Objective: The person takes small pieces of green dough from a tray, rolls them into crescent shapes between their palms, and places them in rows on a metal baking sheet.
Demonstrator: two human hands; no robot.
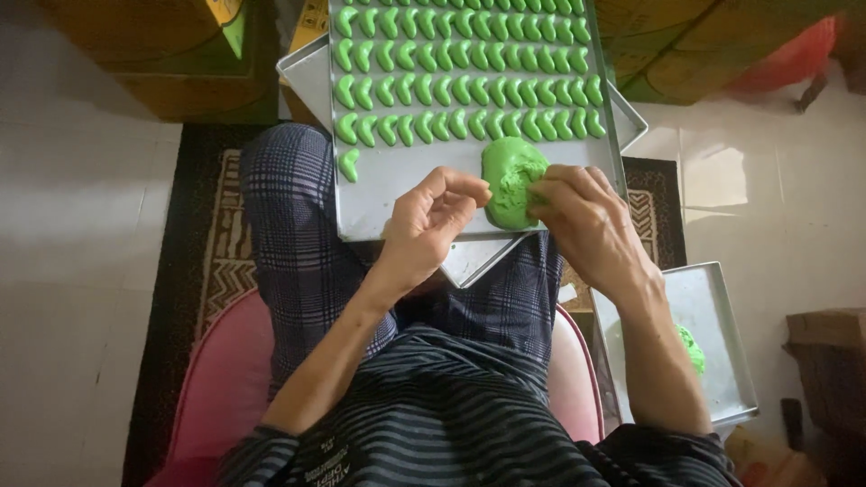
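A lump of green dough (508, 177) lies on the near part of a metal baking tray (388, 194) that rests over my knees. My right hand (582, 216) pinches at the lump's right side with its fingertips. My left hand (433, 221) hovers just left of the lump, fingers curled, thumb and forefinger close together; I cannot tell whether a bit of dough is between them. Several rows of small green crescent-shaped dough pieces (460, 72) fill the far part of the tray, and a single crescent (348, 164) starts a new row at the left.
A second tray (713, 311) lies on the floor at my right with a small green dough lump (692, 349) on it. Another tray (311, 77) sits crosswise under the top one. Cardboard boxes (162, 54) stand beyond. I sit on a pink stool (216, 379) over a patterned rug.
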